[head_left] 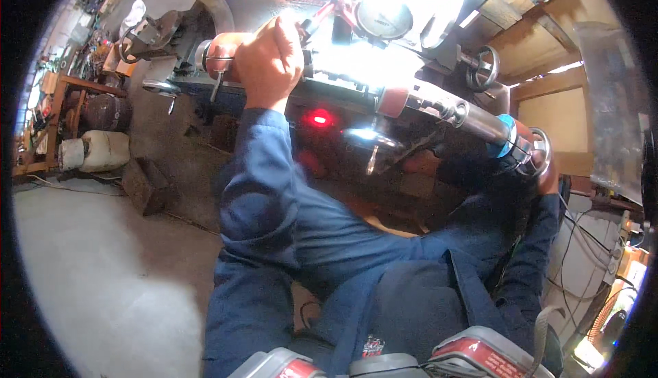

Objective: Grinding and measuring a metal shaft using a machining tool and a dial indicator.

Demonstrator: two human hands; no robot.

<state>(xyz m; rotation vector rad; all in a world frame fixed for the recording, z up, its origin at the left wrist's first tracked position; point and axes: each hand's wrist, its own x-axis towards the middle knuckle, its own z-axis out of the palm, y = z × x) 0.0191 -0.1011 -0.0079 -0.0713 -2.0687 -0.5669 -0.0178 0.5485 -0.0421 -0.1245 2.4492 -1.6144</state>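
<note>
A metal machine bed [343, 84] with a long spindle runs across the upper part of the view. My left hand [271, 59] is closed in a fist with its thumb on top, beside the red housing [226, 52] at the left end. What lies inside that fist is hidden. Just right of it a dark and red lever [321, 16] slants upward. At the far right, my right hand [548, 180] is at the rim of a chrome handwheel [541, 150], its fingers mostly hidden. A steel cylinder [483, 123] with a blue ring leads to that wheel.
A round gauge [385, 20] sits behind the bed under strong glare. Below hangs a wheel with a crank handle [371, 161], near a glowing red light [320, 119]. Another handwheel [484, 66] stands at back right. A metal box [147, 187] rests on the left floor.
</note>
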